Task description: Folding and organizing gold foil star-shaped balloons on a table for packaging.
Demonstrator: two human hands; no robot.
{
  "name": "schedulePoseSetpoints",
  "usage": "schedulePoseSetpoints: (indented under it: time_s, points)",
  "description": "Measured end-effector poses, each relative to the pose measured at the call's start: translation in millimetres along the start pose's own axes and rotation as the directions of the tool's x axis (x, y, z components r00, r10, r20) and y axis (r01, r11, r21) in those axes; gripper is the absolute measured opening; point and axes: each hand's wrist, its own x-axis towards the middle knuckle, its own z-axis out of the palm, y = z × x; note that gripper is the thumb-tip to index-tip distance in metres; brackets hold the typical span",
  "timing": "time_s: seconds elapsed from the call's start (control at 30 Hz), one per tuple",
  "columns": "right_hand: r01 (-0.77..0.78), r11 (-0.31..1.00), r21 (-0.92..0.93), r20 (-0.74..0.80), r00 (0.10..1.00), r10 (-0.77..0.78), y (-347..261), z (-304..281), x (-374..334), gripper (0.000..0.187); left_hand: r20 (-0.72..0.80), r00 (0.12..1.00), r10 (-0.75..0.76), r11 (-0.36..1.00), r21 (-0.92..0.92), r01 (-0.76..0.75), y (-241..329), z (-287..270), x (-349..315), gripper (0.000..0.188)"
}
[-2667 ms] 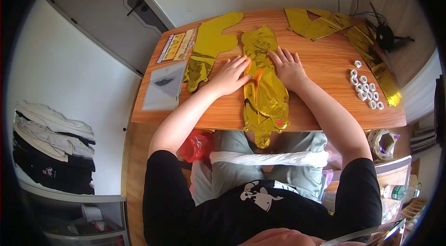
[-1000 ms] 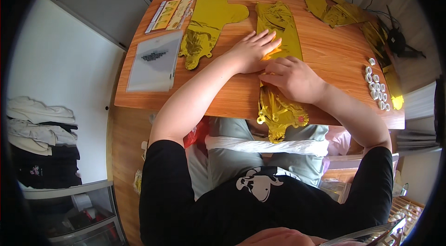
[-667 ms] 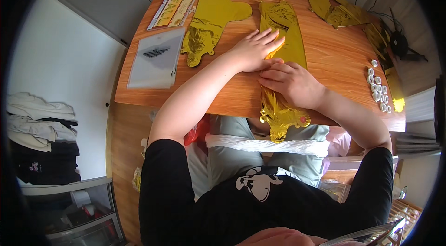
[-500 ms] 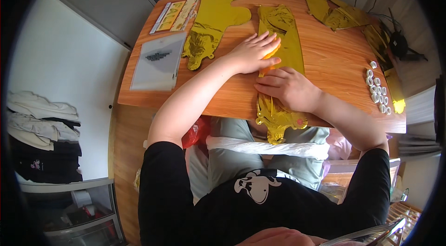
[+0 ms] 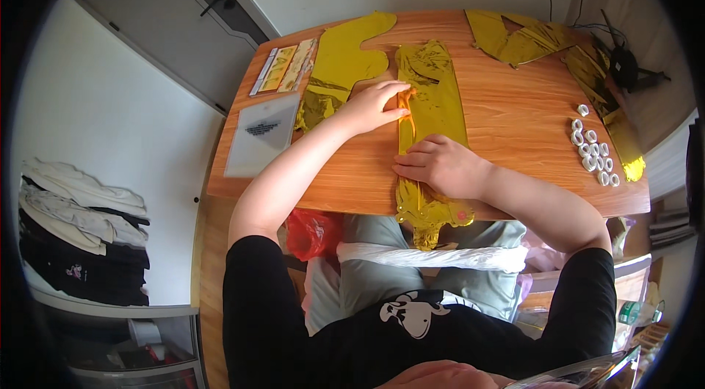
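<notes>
A flat gold foil balloon (image 5: 444,114) lies lengthwise on the table before me, its crinkled lower end hanging over the near edge. Along its left side runs a soft orange strip (image 5: 408,101), whose exact kind I cannot make out. My left hand (image 5: 373,106) has thumb and fingers curled round the upper part of this strip. Lower down, my right hand (image 5: 449,167) has its fingers pressed together on the foil's left edge; its fingertips partly hide the foil there.
Another gold foil shape (image 5: 349,51) lies at the far left, beside a printed card (image 5: 285,67) and a clear plastic sleeve (image 5: 261,150). More gold foil (image 5: 514,40) is at the far right. Several small white rings (image 5: 590,150) sit near the right edge, by a black device (image 5: 624,66).
My left hand was spread flat over the orange strip; its fingers have drawn in to the left and closed round it. The right hand stays on the foil. The view has shifted.
</notes>
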Motion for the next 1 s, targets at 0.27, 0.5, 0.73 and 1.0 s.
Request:
schedulePoseSetpoints:
  time_s: [0.27, 0.5, 0.73, 1.0]
  points:
    - [0.033, 0.999, -0.006, -0.005, 0.999, -0.033, 1.9, 2.7, 4.4, 0.063, 0.020, 0.996, 0.092, 0.918, 0.385, -0.093, -24.1, -3.4, -0.9, 0.077]
    - [0.051, 0.998, -0.037, -0.029, 0.998, -0.052, 2.3, 4.0, 3.1, 0.061, 0.021, 0.997, 0.078, 0.918, 0.389, -0.080, -23.7, -8.2, 6.1, 0.080]
    - [0.040, 0.999, -0.020, -0.018, 0.999, -0.040, -0.1, 1.1, 3.4, 0.063, -0.301, 0.935, -0.187, 0.944, 0.210, 0.256, -33.4, -14.1, 49.0, 0.052]
    - [0.035, 0.999, -0.039, 0.006, 0.999, -0.034, -1.9, 0.2, 4.8, 0.053, -0.210, 0.880, -0.426, 0.904, -0.074, 0.421, -40.9, -23.0, 99.6, 0.056]
